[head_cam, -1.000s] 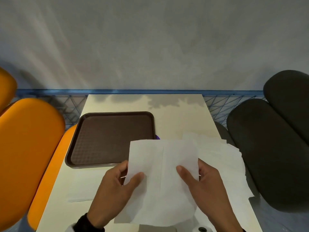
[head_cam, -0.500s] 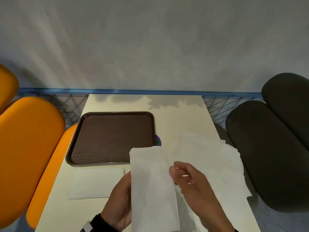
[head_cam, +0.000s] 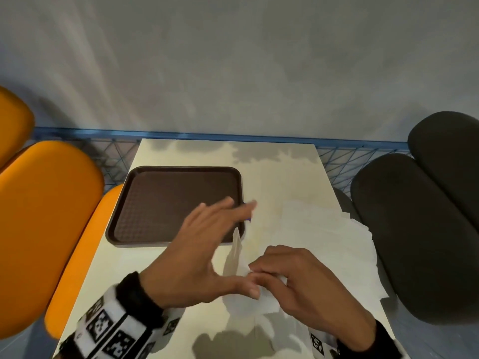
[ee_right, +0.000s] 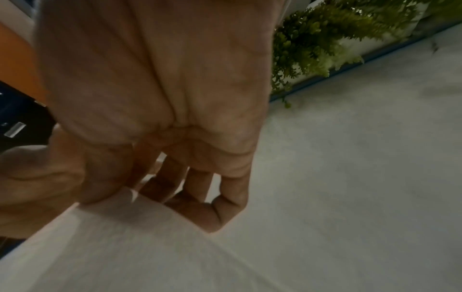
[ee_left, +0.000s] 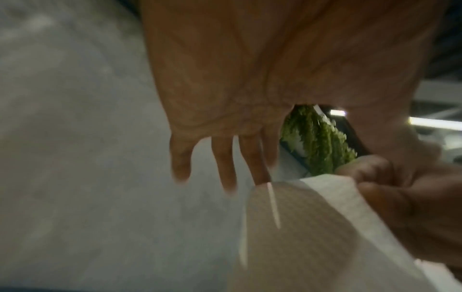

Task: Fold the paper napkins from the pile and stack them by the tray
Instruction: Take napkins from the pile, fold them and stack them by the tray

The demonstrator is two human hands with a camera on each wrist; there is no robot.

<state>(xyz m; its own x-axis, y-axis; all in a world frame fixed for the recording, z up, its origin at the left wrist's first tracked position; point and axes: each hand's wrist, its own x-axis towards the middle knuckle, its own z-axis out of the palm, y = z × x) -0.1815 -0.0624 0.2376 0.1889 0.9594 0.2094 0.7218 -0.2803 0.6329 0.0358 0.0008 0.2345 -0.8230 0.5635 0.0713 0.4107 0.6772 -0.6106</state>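
A white paper napkin (head_cam: 237, 257), folded in half, stands nearly edge-on above the table between my hands. My right hand (head_cam: 298, 278) pinches its near edge with curled fingers, and the right wrist view shows those fingers (ee_right: 175, 187) on the napkin (ee_right: 125, 247). My left hand (head_cam: 207, 255) is beside it with straight fingers reaching over the brown tray's (head_cam: 116, 229) near right corner, the thumb meeting my right fingertips. In the left wrist view the left fingers (ee_left: 225, 158) are spread and the napkin (ee_left: 300, 227) is held by the right hand (ee_left: 400, 207). The loose napkin pile (head_cam: 324, 242) lies to the right.
The pale table (head_cam: 280, 177) ends at a blue rail and a grey wall. Orange seats (head_cam: 46, 216) stand on the left and dark seats (head_cam: 414, 229) on the right. A small blue thing (head_cam: 248, 219) shows at the tray's right edge.
The open napkin was folded in half and turned edge-on. My left hand let go of it and spread its fingers toward the tray, while my right hand kept the pinch.
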